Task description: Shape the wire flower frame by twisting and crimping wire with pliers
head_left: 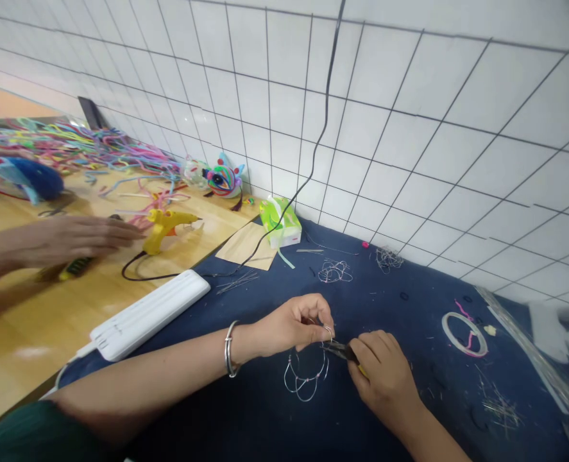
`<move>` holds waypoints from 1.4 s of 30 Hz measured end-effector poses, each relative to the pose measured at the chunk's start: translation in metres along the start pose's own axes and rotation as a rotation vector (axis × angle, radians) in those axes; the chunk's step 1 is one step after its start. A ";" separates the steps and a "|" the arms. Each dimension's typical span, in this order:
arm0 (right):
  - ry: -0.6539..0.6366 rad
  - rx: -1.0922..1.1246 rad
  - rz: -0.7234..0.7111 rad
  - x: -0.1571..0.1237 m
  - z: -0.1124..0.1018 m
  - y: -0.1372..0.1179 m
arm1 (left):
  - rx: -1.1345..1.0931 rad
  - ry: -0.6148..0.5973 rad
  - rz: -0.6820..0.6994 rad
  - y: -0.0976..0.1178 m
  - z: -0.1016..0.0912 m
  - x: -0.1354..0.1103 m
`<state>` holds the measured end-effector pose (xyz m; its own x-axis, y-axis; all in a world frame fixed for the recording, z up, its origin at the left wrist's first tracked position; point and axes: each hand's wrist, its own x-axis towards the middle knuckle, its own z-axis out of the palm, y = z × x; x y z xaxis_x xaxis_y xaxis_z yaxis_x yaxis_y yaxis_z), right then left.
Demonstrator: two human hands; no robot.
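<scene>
Between the thumb and fingers of my left hand [304, 323] is pinched a looped wire frame [306, 380], which hangs below in thin silvery curves with small pinkish spots at the joints. My right hand [385, 372] is closed around a pair of pliers [340, 350] with dark jaws and a bit of yellow on the handle. The pliers' tips meet the wire just beside my left fingertips. Whether the jaws are fully closed on it is too small to tell. Most of the pliers' handles are hidden in my right palm.
A white power strip [152, 314] lies left of my forearm. A co-worker's hand [67, 237] reaches near a yellow glue gun [163, 230] on the wooden table. Behind are a tissue pack [280, 221] and another wire frame [335, 271]. Rightward lie a wire coil [446, 330] and wire scraps [500, 407].
</scene>
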<state>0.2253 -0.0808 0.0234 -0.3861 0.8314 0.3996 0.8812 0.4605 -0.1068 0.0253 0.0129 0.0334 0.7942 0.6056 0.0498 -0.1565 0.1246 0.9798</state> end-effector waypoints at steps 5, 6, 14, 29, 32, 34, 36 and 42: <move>0.005 -0.039 -0.046 -0.001 0.000 0.003 | -0.042 -0.002 -0.006 -0.005 -0.001 0.001; 0.012 -0.055 -0.058 -0.001 0.000 0.003 | -0.049 -0.005 -0.011 -0.005 -0.001 0.001; 0.026 -0.049 -0.108 -0.003 0.005 0.007 | -0.098 -0.028 -0.061 0.005 0.003 -0.002; -0.026 0.299 0.091 0.001 0.006 0.005 | -0.020 -0.123 -0.018 0.008 -0.011 0.001; -0.032 0.249 0.053 0.002 0.005 0.006 | 0.010 -0.104 -0.022 0.007 -0.013 0.002; -0.029 0.195 0.018 0.002 0.004 0.006 | 0.098 -0.119 -0.022 0.009 -0.015 0.002; -0.029 0.143 -0.009 0.002 0.002 0.008 | 0.241 -0.150 -0.004 0.013 -0.017 0.003; -0.052 0.051 -0.027 0.001 -0.003 0.009 | 0.594 -0.111 0.207 0.020 -0.014 0.002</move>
<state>0.2334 -0.0772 0.0257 -0.4239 0.8331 0.3553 0.8559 0.4968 -0.1438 0.0152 0.0274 0.0498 0.8434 0.4815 0.2382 0.0137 -0.4626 0.8865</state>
